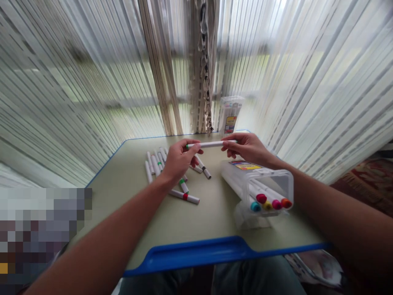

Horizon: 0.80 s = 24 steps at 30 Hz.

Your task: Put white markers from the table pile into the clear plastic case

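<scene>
Your left forearm [123, 225] and right forearm [328, 196] angle inward. Your left hand [181, 157] holds a thumb-and-finger pinch; your right hand [245, 146] pinches too, slightly higher, fingers pointing left. Hands apart.

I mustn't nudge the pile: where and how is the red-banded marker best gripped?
Probably pinch the red-banded marker across its barrel near the right end, from the front right: it lies flat, that end clear of the other markers; the left forearm crowds the other.
</scene>
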Each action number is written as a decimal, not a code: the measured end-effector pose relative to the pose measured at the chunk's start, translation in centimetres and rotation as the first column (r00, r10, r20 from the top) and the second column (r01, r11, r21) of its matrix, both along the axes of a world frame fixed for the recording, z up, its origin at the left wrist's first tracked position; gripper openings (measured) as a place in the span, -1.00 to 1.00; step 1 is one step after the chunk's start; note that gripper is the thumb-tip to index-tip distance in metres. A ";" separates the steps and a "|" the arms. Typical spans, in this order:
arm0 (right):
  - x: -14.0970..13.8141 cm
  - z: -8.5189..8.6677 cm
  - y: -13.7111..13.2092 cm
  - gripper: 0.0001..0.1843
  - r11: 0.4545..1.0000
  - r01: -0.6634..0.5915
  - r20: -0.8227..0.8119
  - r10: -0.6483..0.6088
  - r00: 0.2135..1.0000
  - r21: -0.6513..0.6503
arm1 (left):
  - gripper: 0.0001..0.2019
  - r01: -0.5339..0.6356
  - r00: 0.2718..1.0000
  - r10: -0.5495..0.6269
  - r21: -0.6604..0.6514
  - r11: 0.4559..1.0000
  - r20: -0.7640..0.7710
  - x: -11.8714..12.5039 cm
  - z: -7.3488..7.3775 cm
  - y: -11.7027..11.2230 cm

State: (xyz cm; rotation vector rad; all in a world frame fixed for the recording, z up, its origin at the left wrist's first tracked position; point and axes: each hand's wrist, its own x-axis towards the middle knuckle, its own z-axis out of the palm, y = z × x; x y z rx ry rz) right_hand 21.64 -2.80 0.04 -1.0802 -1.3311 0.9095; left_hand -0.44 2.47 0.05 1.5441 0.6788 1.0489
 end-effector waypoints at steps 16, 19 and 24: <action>0.4 0.2 -0.1 -0.72 0.999 -0.006 0.051 0.004 0.999 0.039 | -0.79 0.013 1.000 -0.011 0.073 0.997 -0.025 0.1 0.1 -0.1; 0.4 0.3 -0.1 -0.69 0.999 -0.012 0.026 0.011 1.000 0.030 | -0.78 0.013 0.999 -0.010 0.080 0.997 -0.031 0.1 0.2 -0.2; 0.0 0.7 -0.3 -0.66 0.999 -0.050 -0.037 0.050 0.998 -0.007 | -0.81 -0.001 1.000 0.003 0.071 0.997 -0.031 0.2 0.3 -0.2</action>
